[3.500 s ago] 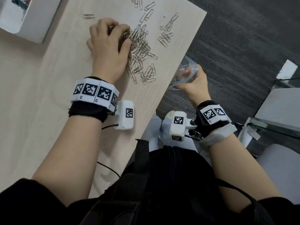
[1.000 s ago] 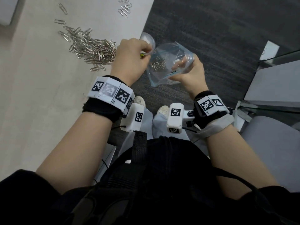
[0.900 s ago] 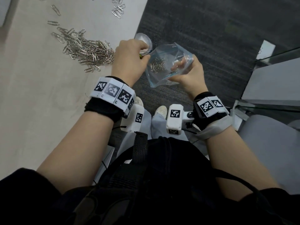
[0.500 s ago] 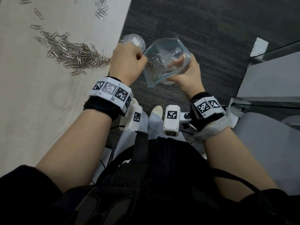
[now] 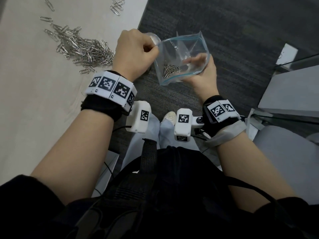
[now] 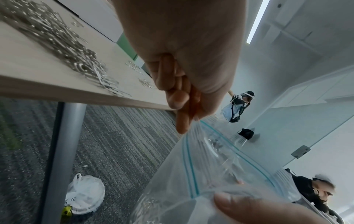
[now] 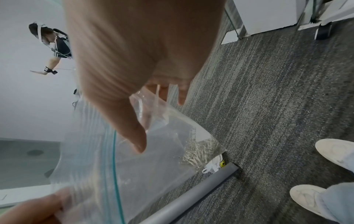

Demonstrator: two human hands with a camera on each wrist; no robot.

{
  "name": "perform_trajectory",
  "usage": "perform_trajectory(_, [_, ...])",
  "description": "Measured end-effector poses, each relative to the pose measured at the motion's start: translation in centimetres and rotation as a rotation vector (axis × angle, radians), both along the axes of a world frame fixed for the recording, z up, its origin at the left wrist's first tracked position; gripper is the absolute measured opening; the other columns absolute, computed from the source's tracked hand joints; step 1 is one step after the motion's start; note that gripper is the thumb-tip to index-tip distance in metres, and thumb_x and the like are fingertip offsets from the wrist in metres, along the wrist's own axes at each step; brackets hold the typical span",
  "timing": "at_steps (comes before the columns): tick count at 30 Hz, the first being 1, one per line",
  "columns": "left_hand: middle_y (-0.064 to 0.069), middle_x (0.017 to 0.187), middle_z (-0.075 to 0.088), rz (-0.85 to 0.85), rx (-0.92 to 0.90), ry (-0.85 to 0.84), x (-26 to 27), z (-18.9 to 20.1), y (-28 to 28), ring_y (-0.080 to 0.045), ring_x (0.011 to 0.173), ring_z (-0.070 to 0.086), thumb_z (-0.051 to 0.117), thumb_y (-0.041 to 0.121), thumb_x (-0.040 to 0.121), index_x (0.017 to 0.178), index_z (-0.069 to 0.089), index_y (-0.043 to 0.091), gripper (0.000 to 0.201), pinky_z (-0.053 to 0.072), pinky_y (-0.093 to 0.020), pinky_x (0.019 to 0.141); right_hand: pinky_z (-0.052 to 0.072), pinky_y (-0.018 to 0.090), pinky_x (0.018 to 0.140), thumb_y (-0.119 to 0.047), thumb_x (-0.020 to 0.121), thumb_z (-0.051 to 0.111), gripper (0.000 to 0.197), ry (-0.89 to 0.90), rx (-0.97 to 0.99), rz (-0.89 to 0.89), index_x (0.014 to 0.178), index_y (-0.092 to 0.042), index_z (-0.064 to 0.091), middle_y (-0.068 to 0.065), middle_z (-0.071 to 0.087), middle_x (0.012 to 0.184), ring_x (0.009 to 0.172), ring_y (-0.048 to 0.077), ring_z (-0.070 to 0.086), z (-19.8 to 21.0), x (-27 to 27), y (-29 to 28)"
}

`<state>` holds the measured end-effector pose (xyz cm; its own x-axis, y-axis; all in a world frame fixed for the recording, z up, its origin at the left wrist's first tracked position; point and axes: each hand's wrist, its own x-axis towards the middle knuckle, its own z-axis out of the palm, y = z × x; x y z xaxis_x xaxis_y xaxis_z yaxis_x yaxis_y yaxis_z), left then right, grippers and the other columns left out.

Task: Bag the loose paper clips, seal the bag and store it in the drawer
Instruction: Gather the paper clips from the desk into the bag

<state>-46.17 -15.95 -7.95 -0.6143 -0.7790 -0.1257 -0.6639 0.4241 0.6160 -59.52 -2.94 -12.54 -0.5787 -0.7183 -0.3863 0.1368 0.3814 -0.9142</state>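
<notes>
A clear zip bag (image 5: 183, 49) with a blue-green zip line hangs off the table's right edge, mouth open. My left hand (image 5: 155, 48) pinches its left rim, with curled fingers (image 6: 182, 115) on the bag (image 6: 210, 166). On the other side my right hand (image 5: 202, 61) grips the bag, thumb (image 7: 132, 128) in front and fingers showing through the plastic. A small bunch of paper clips (image 5: 170, 69) lies in the bag's bottom corner, the same clips (image 7: 201, 151) showing in the right wrist view. A big pile of loose paper clips (image 5: 82, 50) lies on the table (image 5: 34, 100).
A few stray clips (image 5: 117, 6) lie farther back on the table. Below it are a grey table leg (image 6: 63, 151), a white plastic bag (image 6: 84, 195) on the dark carpet (image 5: 224, 23) and my shoes (image 7: 341, 154). Grey furniture (image 5: 293, 87) stands at right. Other people (image 6: 237, 106) are in the room.
My left hand carried a handful of clips from the pile to the bag. They now lie in its bottom corner, and the left hand has pulled the rim leftward, widening the mouth.
</notes>
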Motion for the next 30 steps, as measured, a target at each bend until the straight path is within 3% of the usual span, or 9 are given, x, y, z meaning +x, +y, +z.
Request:
perform_trajectory(3, [-0.016,0.067,0.069,0.029,-0.006,0.026,0.9,0.1,0.2,-0.031,0.062,0.061,0.053,0.028,0.082,0.075,0.072,0.003,0.032,0.049,-0.039,0.061,0.053,0.023,0.079,-0.006,0.046,0.086,0.063,0.014,0.010,0.011,0.089,-0.026,0.044,0.023,0.065,0.107,0.094,0.021,0.062,-0.2,0.6,-0.7])
perform_trajectory(9, [-0.002,0.083,0.071,0.109,0.023,0.062,3.8,0.5,-1.1,-0.002,0.053,0.051,0.053,0.029,0.085,0.095,0.072,0.013,0.027,0.050,-0.025,0.066,0.053,0.044,0.092,-0.011,0.053,0.086,0.060,0.080,0.113,0.030,0.095,-0.028,0.047,0.017,0.064,0.109,0.103,0.029,0.062,-0.8,2.6,-1.6])
perform_trajectory(14, [-0.001,0.117,0.058,0.397,-0.284,0.038,8.3,0.3,-3.7,-0.014,0.096,0.055,0.045,0.031,0.081,0.112,0.063,0.021,0.037,0.039,-0.021,0.084,0.050,0.050,0.094,-0.011,0.052,0.085,0.060,0.092,0.203,0.044,0.093,-0.029,0.045,0.017,0.062,0.109,0.104,0.029,0.061,-1.6,4.5,-1.6])
perform_trajectory(16, [-0.006,0.133,0.047,0.436,-0.281,-0.081,10.2,0.1,-4.9,-0.020,0.123,0.042,0.045,0.036,0.080,0.122,0.057,0.023,0.045,0.033,-0.025,0.097,0.050,0.051,0.094,-0.013,0.051,0.085,0.060,0.099,0.208,0.044,0.091,-0.031,0.045,0.014,0.063,0.106,0.103,0.030,0.062,-1.8,5.4,-1.9])
perform_trajectory(18, [-0.008,0.150,0.027,0.387,-0.159,-0.209,11.8,-0.3,-5.9,-0.028,0.141,0.018,0.047,0.043,0.083,0.134,0.045,0.027,0.054,0.017,-0.040,0.113,0.053,0.049,0.090,-0.009,0.053,0.085,0.057,0.082,0.206,0.046,0.087,-0.030,0.044,0.006,0.064,0.098,0.100,0.028,0.063,-2.1,6.3,-2.2])
perform_trajectory(20, [-0.006,0.157,0.007,0.318,-0.017,-0.273,12.7,-0.5,-6.4,-0.031,0.145,-0.003,0.049,0.052,0.085,0.143,0.031,0.030,0.064,-0.002,-0.056,0.113,0.055,0.043,0.086,-0.005,0.055,0.085,0.054,0.072,0.208,0.054,0.088,-0.022,0.045,-0.003,0.063,0.091,0.095,0.022,0.063,-2.2,7.1,-2.6])
perform_trajectory(22, [-0.005,0.158,-0.003,0.231,0.098,-0.312,13.4,-0.8,-6.6,-0.029,0.144,-0.011,0.049,0.061,0.082,0.146,0.020,0.030,0.076,-0.009,-0.061,0.111,0.055,0.041,0.085,-0.006,0.054,0.085,0.055,0.066,0.210,0.051,0.091,-0.019,0.047,-0.001,0.064,0.093,0.096,0.020,0.063,-2.5,7.9,-3.1])
perform_trajectory(25, [-0.004,0.158,-0.004,0.121,0.154,-0.333,13.9,-0.9,-6.4,-0.028,0.144,-0.009,0.058,0.069,0.071,0.145,0.021,0.031,0.091,-0.005,-0.056,0.112,0.055,0.044,0.087,-0.009,0.052,0.084,0.058,0.082,0.223,0.051,0.089,-0.029,0.044,0.011,0.065,0.102,0.101,0.026,0.063,-2.5,9.0,-3.8])
perform_trajectory(30, [-0.001,0.150,0.021,-0.014,0.100,-0.294,13.6,-0.2,-6.4,-0.029,0.135,0.016,0.080,0.059,0.048,0.133,0.042,0.035,0.096,0.017,-0.042,0.105,0.055,0.043,0.086,-0.005,0.054,0.084,0.058,0.081,0.235,0.040,0.088,-0.029,0.044,0.014,0.065,0.104,0.102,0.027,0.063,-2.4,9.7,-4.7])
